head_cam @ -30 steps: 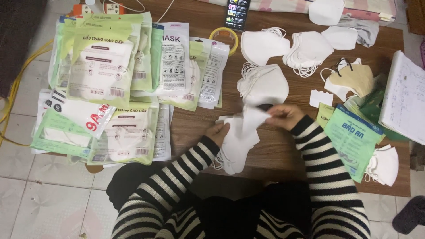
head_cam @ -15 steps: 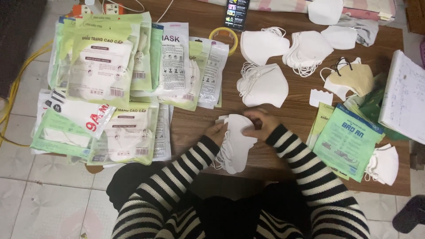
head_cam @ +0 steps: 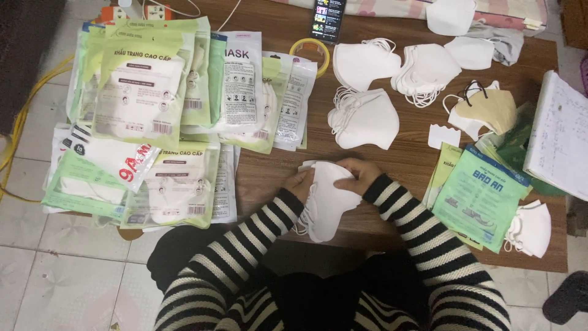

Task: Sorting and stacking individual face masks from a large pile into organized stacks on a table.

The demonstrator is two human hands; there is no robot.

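Both my hands hold one stack of folded white face masks over the near edge of the brown wooden table. My left hand grips the stack's left side. My right hand lies on its upper right part. Black-and-white striped sleeves cover both arms. Ear loops hang off the stack's left edge. Just beyond it lies another pile of white masks.
Packed masks in green and clear bags cover the table's left side. More white mask piles, a beige mask, green packets, a notebook, a tape roll and a phone lie around.
My right hand has come in from the right and laid a mask on the stack. Both hands now close on the stack, which sits a little lower.
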